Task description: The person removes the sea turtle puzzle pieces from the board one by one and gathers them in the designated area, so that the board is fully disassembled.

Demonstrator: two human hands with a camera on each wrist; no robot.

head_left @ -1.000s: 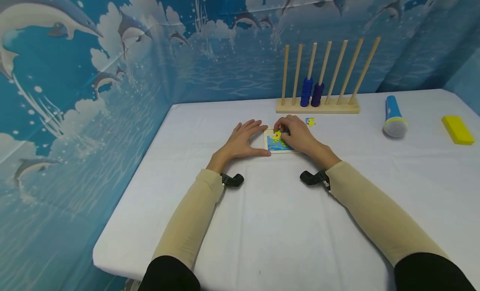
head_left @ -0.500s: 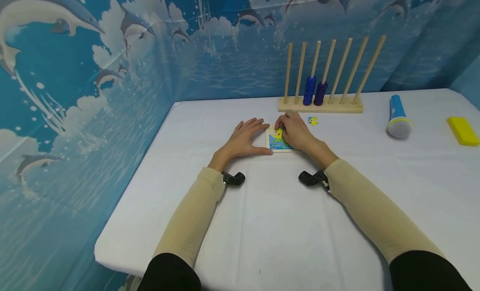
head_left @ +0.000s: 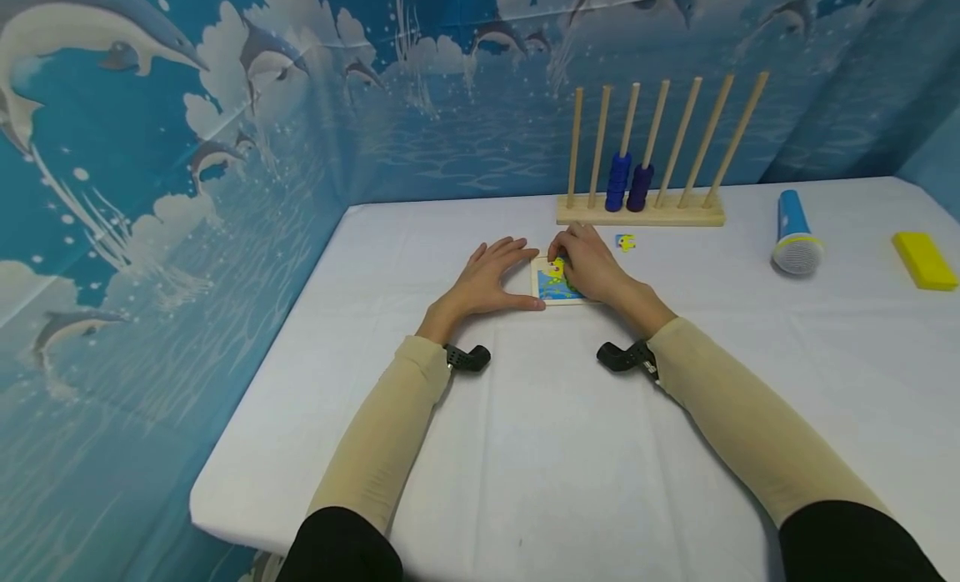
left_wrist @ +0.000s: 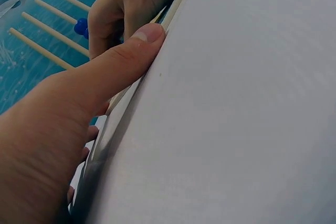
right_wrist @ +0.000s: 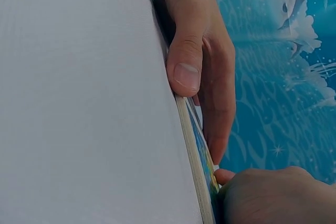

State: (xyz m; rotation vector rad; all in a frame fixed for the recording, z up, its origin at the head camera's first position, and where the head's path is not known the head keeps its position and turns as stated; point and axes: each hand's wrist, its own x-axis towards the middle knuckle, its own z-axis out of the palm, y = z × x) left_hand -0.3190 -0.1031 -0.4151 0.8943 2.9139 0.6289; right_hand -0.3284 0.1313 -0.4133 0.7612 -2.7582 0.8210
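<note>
A small jigsaw puzzle (head_left: 558, 292) in a light wooden frame lies on the table, showing yellow shapes over blue. My left hand (head_left: 491, 280) braces its left side, thumb at the near edge and index finger at the far edge, fingers mostly straight. In the left wrist view the thumb (left_wrist: 128, 59) rests against the frame's near edge. My right hand (head_left: 592, 263) bends over the puzzle's right part with curled fingers, its fingertips at a yellow piece (head_left: 556, 267) near the top. The hand hides the puzzle's right side. A loose puzzle piece (head_left: 626, 243) lies just beyond.
A wooden rack of upright pegs (head_left: 641, 218) stands behind the puzzle, with blue and purple beads on two pegs. To the right lie a blue toy microphone (head_left: 797, 236) and a yellow block (head_left: 925, 261). A dolphin-print curtain (head_left: 450, 140) borders the white table (head_left: 570, 449).
My right hand has shifted slightly over the puzzle, its fingertips staying near the top of it. The left hand keeps its place. The head view has moved a little.
</note>
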